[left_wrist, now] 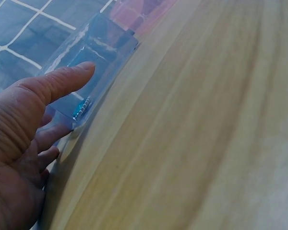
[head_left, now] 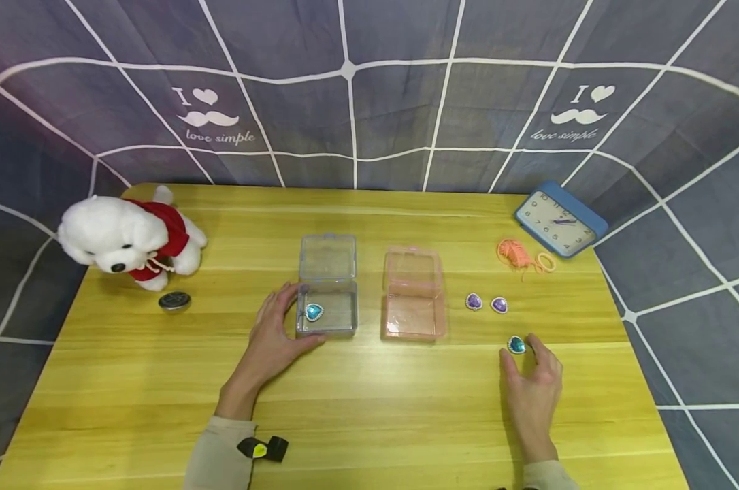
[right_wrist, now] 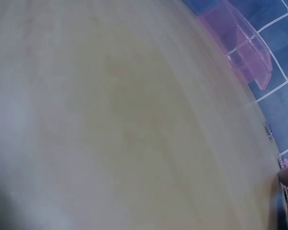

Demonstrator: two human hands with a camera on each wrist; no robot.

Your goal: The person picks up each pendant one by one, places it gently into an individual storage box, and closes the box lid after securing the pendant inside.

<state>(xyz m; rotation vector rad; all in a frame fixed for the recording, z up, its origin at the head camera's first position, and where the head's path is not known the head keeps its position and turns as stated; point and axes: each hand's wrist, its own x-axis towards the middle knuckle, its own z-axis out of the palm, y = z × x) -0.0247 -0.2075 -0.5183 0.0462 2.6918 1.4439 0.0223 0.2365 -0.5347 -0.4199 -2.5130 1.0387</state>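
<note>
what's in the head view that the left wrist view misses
Only the head view: right hand, teal gem at its fingertips, two purple gems, orange yarn, blue clock, toy dog, dark disc.

Only the left wrist view: a side-on look through the wall of the clear box.

Both: left hand, clear box, turquoise gem inside it, pink box, wooden table, patterned cloth.

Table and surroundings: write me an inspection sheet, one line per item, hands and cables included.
Surface: wooden table, light glare in front of the pink box.
Job's things: clear box and pink box, lids open; one blue gem inside the clear box, another on the table; two purple gems right of the pink box.
Clutter: toy dog, dark disc, orange yarn, clock.
Hands: left hand holds the clear box's left end; right hand is at the second blue gem, grip unclear.
Cables: nothing seen.
Surroundings: dark cloth with white lines, behind and at both sides.
</note>
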